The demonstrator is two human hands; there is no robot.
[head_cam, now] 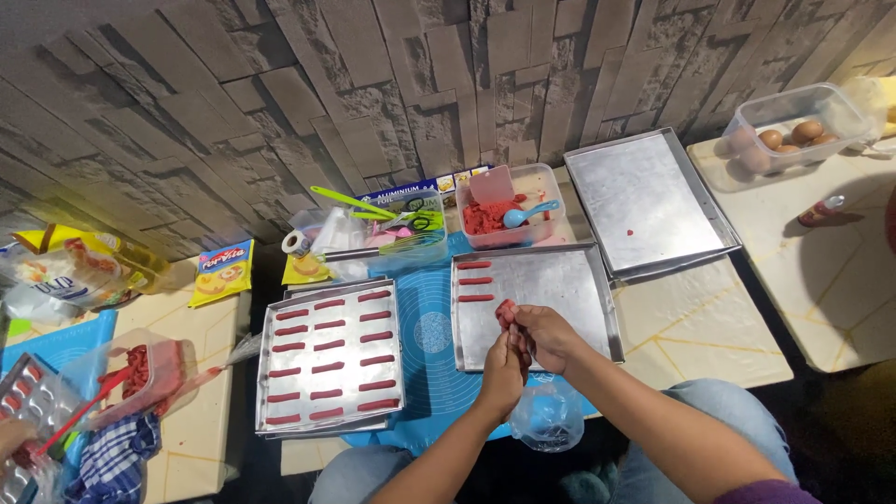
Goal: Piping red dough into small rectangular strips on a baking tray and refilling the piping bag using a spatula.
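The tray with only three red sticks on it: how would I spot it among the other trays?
Start from the blue mat on the low table. Three metal trays lie about it; take the middle tray, just in front of the person's two hands. Unlike the full tray to its left with two columns of red sticks, and the bare tray behind it, it holds only three sticks in its far left corner.

You see red dough sticks (329, 359) in rows on a silvery metal tray (264, 373), over a blue mat (433, 334) with pale printed circles. The piece of dough (505, 311) at your fingers (519, 327) is red. The wall (280, 103) shows grey stone-pattern blocks; the tabletop (695, 336) is cream.
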